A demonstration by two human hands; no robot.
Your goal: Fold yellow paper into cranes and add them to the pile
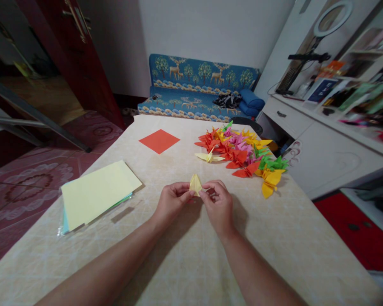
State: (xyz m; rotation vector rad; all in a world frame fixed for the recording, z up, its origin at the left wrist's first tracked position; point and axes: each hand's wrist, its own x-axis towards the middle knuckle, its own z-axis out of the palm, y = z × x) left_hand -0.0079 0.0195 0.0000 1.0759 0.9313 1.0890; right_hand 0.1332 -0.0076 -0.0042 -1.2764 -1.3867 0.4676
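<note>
A small folded yellow paper piece (195, 184) is pinched between both my hands above the middle of the beige table (274, 238). My left hand (172, 199) grips its left lower edge with fingers closed. My right hand (217, 199) pinches its right lower edge. The paper's pointed top sticks up between my fingertips.
A stack of pale yellow sheets (97, 193) in a plastic sleeve lies at the left. A red square sheet (159, 140) lies farther back. A heap of several folded paper cranes (242, 155) in mixed colours sits at the right rear. White cabinet (319, 148) stands right of the table.
</note>
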